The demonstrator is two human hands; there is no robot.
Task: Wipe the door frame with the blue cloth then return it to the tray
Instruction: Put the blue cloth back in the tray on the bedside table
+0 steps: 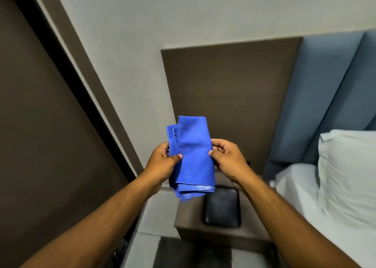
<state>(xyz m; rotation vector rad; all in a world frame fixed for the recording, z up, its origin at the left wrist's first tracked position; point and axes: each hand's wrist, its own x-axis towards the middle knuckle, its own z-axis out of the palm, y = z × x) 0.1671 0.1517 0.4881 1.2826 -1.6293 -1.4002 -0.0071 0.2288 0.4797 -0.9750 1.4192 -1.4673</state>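
Head view: we hold the folded blue cloth (192,157) up in the air, directly above the black tray (222,207). Our left hand (162,161) pinches its left edge, our right hand (225,157) its right edge. The door frame (81,68) stands well left of the tray.

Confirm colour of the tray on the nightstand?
Black, looks like dark leather; the tray shows only in the head view, just below the blue cloth.
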